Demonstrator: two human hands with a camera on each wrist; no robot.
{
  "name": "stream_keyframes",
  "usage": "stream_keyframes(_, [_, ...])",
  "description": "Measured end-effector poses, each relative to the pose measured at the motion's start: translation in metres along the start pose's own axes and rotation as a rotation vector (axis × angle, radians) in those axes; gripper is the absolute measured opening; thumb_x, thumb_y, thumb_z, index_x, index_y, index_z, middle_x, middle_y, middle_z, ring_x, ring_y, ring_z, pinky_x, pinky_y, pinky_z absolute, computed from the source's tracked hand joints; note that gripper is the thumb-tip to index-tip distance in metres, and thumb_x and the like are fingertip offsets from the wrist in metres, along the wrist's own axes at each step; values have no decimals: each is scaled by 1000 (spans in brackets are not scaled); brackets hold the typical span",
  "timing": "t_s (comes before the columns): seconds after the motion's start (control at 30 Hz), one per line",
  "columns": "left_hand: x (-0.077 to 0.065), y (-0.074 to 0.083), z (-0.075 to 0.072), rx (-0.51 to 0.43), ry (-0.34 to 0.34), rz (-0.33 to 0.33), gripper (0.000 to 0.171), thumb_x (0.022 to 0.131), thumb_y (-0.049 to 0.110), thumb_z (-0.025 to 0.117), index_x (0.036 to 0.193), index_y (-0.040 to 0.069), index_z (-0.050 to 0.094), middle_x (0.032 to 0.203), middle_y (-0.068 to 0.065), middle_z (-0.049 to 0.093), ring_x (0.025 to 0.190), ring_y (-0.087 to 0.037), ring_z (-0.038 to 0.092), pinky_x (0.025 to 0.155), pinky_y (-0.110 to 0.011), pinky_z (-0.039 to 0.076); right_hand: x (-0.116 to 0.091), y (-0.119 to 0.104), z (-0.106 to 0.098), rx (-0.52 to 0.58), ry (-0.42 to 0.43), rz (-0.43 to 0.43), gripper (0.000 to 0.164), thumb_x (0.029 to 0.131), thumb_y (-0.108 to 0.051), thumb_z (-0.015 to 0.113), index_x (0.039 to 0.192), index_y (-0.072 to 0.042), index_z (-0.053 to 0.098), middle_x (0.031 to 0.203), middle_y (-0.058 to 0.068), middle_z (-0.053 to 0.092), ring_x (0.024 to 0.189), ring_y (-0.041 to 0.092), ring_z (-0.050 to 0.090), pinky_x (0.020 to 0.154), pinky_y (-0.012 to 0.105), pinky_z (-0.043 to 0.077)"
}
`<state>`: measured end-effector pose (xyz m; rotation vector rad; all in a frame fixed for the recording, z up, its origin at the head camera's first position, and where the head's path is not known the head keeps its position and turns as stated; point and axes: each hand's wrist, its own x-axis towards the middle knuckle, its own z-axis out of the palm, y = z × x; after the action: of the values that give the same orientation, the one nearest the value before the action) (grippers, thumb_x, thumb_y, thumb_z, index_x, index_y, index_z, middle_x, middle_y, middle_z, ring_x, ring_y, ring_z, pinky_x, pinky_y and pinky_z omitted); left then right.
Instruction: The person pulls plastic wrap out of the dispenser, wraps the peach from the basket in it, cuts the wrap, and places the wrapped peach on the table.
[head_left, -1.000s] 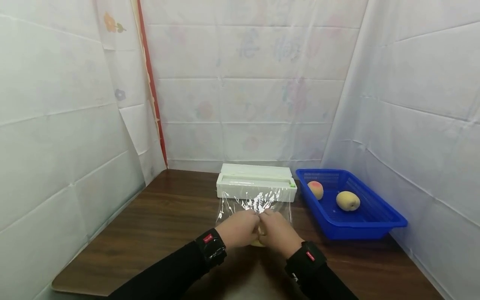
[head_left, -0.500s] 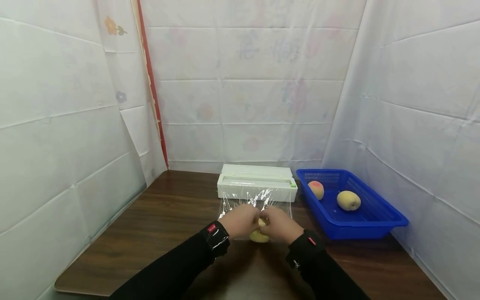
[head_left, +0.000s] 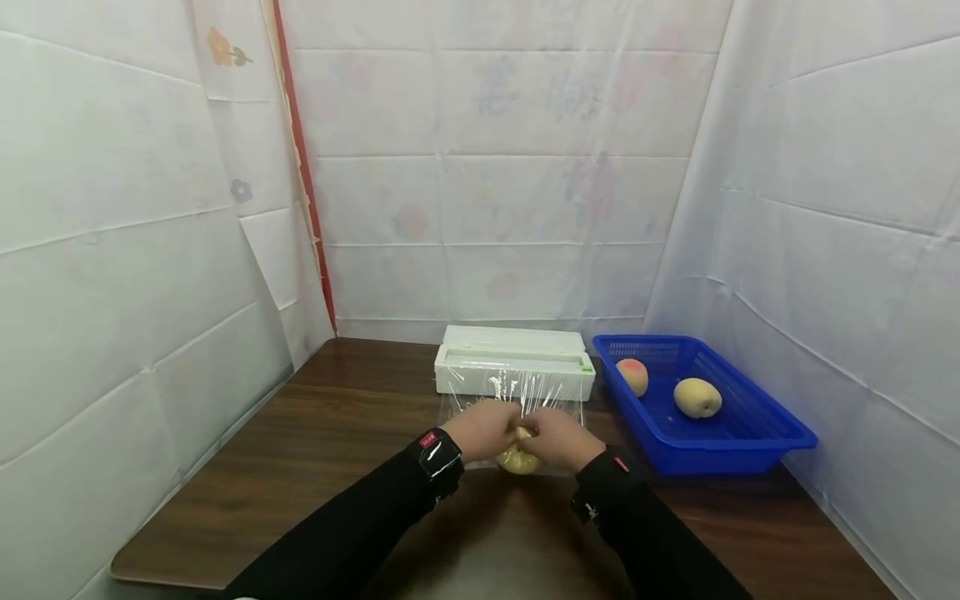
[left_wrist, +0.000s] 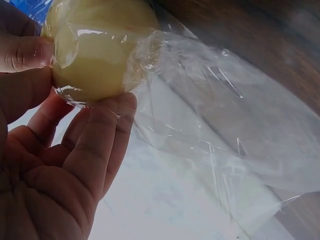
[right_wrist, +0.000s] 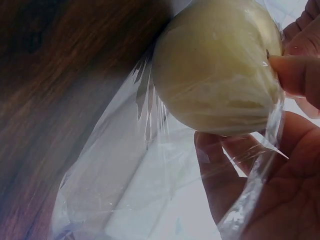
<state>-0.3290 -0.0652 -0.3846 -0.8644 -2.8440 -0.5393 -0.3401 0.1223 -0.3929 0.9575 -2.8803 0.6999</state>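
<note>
A pale yellow peach sits between both hands at the middle of the table, wrapped in clear cling film. My left hand holds its left side; in the left wrist view the thumb presses one side and the fingers lie beneath the fruit. On the other side my right hand grips the same peach, thumb near the top and fingers curled under, with film bunched along them. From the hands the film runs back to a white cling film box.
Right of the box stands a blue plastic basket holding a pink-blushed peach and a yellow one. The brown wooden table is enclosed by white sheeting at the back and sides.
Both hands have moved forward toward the white box, turning the peach along with them. More of the wrapped peach shows below the hands, and the stretch of film to the box is shorter.
</note>
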Motion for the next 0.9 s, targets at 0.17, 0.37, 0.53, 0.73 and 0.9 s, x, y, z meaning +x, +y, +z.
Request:
stream_keyframes(0.17, [4, -3, -1, -21, 2, -24, 17, 102, 22, 69, 87, 17, 63, 80, 7, 64, 71, -7, 57, 67, -27, 49, 5, 3, -2, 7, -10, 21, 5, 92, -15, 69, 88, -11, 69, 82, -2, 61, 76, 16, 54, 72, 34, 46])
stream_keyframes(0.37, [11, -6, 3, 10, 28, -41, 19, 104, 26, 67, 88, 17, 66, 82, 7, 66, 72, -8, 58, 68, -28, 49, 13, 3, -4, -18, -49, 85, 13, 101, -18, 64, 103, -10, 74, 88, 0, 64, 80, 16, 55, 76, 36, 46])
stream_keyframes(0.53, [17, -8, 1, 128, 80, 40, 16, 100, 14, 66, 85, 14, 71, 80, 4, 68, 70, -10, 58, 67, -31, 52, 18, 0, -12, -50, -87, 82, 25, 104, -19, 61, 119, -6, 76, 87, 0, 63, 77, 16, 54, 75, 35, 45])
stream_keyframes(0.73, [13, -4, 1, 389, 155, 121, 14, 97, 13, 69, 89, 15, 80, 82, 1, 73, 76, -16, 67, 70, -34, 58, 25, 2, -12, -81, -107, 74, 30, 105, -23, 60, 124, -7, 76, 99, 3, 73, 85, 16, 59, 84, 38, 50])
stream_keyframes(0.9, [-7, 15, 6, 627, 184, 90, 5, 88, 16, 79, 90, 20, 81, 91, 0, 72, 81, -19, 64, 69, -33, 60, 29, 6, -8, -72, -151, 56, 19, 101, -24, 62, 96, -13, 76, 91, 0, 70, 82, 17, 59, 80, 38, 51])
